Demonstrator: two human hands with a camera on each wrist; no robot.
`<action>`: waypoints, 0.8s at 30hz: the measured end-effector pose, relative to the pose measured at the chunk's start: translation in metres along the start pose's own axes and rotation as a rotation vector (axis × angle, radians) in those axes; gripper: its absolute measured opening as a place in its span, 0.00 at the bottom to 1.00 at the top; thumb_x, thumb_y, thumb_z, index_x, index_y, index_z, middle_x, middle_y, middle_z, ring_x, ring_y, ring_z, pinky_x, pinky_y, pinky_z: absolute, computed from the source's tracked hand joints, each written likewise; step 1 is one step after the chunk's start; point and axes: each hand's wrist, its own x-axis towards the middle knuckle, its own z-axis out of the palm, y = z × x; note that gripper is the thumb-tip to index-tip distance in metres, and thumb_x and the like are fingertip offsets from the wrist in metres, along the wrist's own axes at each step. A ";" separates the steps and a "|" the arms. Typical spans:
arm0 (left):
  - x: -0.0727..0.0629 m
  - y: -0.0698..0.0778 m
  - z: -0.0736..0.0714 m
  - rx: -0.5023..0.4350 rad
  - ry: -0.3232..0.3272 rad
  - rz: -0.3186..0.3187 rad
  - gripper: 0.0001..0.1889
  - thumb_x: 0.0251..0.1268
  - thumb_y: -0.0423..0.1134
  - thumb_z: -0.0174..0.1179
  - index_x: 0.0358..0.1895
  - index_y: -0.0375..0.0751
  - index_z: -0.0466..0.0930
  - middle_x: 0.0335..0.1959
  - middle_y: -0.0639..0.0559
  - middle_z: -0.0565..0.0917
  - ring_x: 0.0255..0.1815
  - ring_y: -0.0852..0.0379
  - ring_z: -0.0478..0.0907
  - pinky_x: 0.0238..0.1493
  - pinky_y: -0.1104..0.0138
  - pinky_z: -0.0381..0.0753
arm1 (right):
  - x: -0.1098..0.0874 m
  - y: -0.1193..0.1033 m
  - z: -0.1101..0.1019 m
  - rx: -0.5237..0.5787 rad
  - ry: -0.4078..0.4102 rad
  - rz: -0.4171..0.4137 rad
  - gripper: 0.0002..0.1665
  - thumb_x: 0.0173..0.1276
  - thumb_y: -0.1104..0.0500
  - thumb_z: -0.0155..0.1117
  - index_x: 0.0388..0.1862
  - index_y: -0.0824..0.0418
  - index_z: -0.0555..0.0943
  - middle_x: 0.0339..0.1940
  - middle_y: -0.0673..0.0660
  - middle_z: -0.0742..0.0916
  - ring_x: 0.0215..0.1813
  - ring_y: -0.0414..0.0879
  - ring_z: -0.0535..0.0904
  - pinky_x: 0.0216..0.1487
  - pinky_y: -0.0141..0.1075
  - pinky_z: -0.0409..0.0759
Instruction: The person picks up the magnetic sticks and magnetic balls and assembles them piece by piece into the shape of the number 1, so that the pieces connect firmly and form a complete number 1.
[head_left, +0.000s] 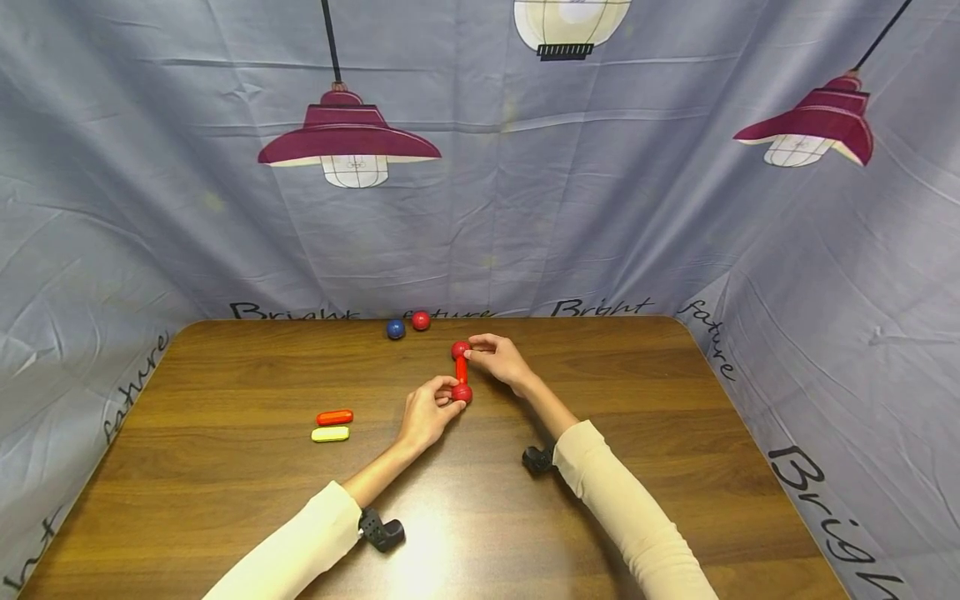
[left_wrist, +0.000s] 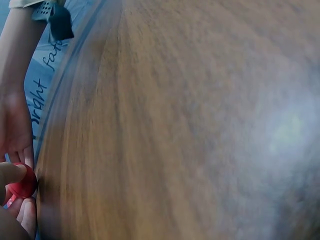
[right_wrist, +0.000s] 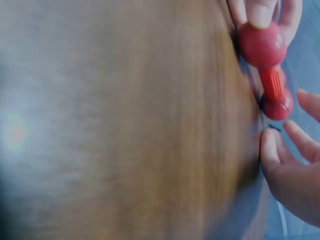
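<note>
Two red balls are joined by a red-orange rod (head_left: 461, 369), forming a dumbbell shape near the middle of the table. With thumb and fingers my left hand (head_left: 427, 414) pinches the near red ball (right_wrist: 262, 46), also visible in the left wrist view. My right hand (head_left: 501, 361) is at the far red ball (head_left: 460, 350). In the right wrist view, the fingertips (right_wrist: 269, 145) of that hand are spread around the far ball, with a slight gap between them and it.
An orange-red rod (head_left: 334, 417) and a yellow rod (head_left: 330, 434) lie side by side to the left. At the table's back edge sit a blue ball (head_left: 395, 329) and another red ball (head_left: 421, 321). Printed cloth (head_left: 480, 208) hangs behind the wooden table (head_left: 240, 500).
</note>
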 end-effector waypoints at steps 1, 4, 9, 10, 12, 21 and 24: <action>0.000 0.000 0.000 0.002 -0.002 0.004 0.16 0.55 0.26 0.72 0.47 0.31 0.82 0.42 0.40 0.86 0.44 0.45 0.85 0.49 0.62 0.84 | -0.003 0.001 0.000 0.007 0.009 0.001 0.23 0.67 0.60 0.69 0.59 0.68 0.79 0.53 0.62 0.85 0.57 0.54 0.80 0.55 0.41 0.80; 0.001 0.000 0.000 0.004 -0.006 0.009 0.16 0.56 0.26 0.72 0.48 0.31 0.82 0.42 0.40 0.86 0.45 0.45 0.85 0.49 0.62 0.84 | -0.011 0.002 0.000 0.029 0.018 0.013 0.20 0.66 0.61 0.70 0.55 0.67 0.81 0.50 0.60 0.86 0.54 0.52 0.81 0.51 0.39 0.79; 0.001 0.000 0.000 0.014 -0.002 0.000 0.16 0.56 0.26 0.72 0.48 0.31 0.82 0.43 0.40 0.86 0.45 0.45 0.85 0.48 0.62 0.84 | -0.026 0.003 0.003 0.044 -0.024 0.017 0.15 0.65 0.62 0.71 0.49 0.66 0.82 0.43 0.57 0.87 0.47 0.48 0.82 0.46 0.35 0.79; 0.000 0.001 0.000 0.016 -0.001 -0.002 0.16 0.55 0.26 0.72 0.48 0.31 0.82 0.43 0.40 0.86 0.44 0.45 0.85 0.48 0.62 0.84 | -0.029 0.003 0.004 0.049 -0.039 0.012 0.15 0.65 0.62 0.71 0.49 0.67 0.82 0.43 0.57 0.87 0.46 0.47 0.82 0.46 0.35 0.80; 0.000 0.001 0.000 0.024 0.001 0.000 0.16 0.55 0.26 0.72 0.48 0.31 0.82 0.43 0.39 0.86 0.44 0.44 0.85 0.48 0.62 0.84 | -0.035 0.004 0.005 0.067 -0.072 0.006 0.14 0.65 0.64 0.70 0.49 0.68 0.82 0.42 0.57 0.87 0.45 0.46 0.83 0.46 0.35 0.81; 0.001 0.001 0.000 0.031 -0.003 0.004 0.16 0.57 0.26 0.72 0.48 0.31 0.82 0.43 0.40 0.86 0.45 0.44 0.85 0.49 0.63 0.84 | -0.049 0.007 0.008 0.166 -0.194 -0.016 0.20 0.63 0.71 0.69 0.54 0.74 0.79 0.46 0.65 0.87 0.48 0.47 0.84 0.50 0.36 0.83; 0.000 0.001 0.000 0.021 -0.007 0.010 0.16 0.57 0.26 0.71 0.48 0.31 0.82 0.43 0.40 0.86 0.45 0.44 0.85 0.49 0.63 0.84 | -0.050 0.008 0.008 0.166 -0.218 -0.023 0.21 0.64 0.72 0.69 0.55 0.75 0.79 0.47 0.67 0.86 0.48 0.47 0.84 0.50 0.36 0.83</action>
